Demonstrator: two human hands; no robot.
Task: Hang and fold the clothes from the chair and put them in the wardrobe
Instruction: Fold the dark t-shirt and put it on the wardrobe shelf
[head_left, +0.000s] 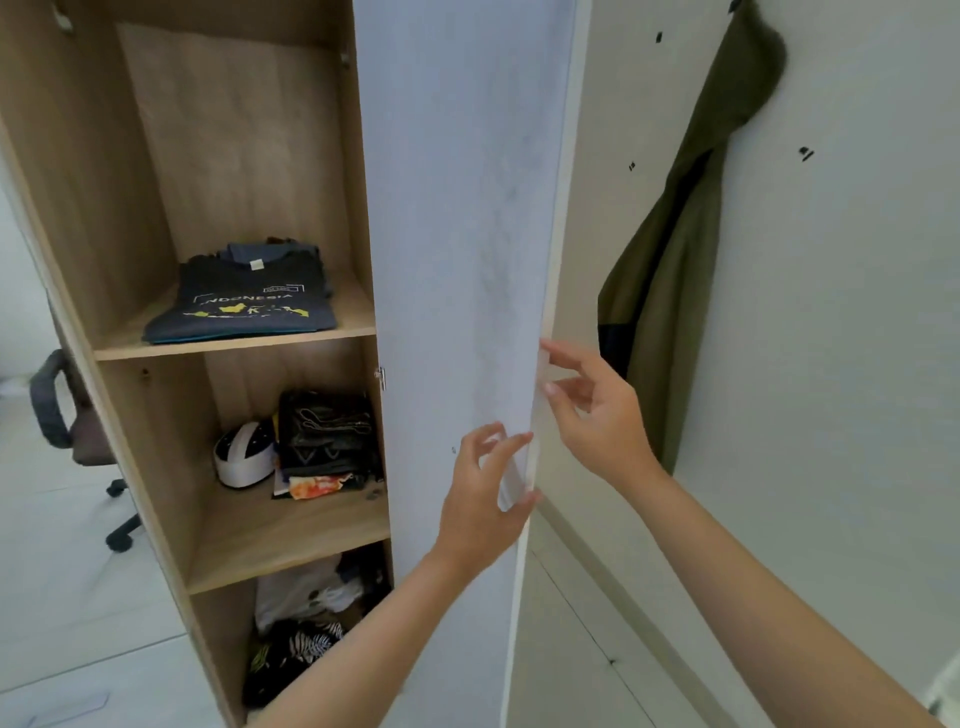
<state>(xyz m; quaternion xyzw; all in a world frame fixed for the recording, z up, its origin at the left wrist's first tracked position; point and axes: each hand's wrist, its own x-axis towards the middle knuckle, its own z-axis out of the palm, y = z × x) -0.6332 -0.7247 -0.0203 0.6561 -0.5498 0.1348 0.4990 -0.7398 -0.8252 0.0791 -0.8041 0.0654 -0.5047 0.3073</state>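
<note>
At door edge (535, 364), hands, perhaps gripping.

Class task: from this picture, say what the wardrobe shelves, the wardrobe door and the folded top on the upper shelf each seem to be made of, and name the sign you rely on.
Wardrobe shelves: probably laminated board, matt, with printed-looking light oak grain.
Wardrobe door: likely the same board with a smooth white, faintly marbled coating.
Folded top: soft knit fabric, probably cotton, dark with printed lettering.
</note>
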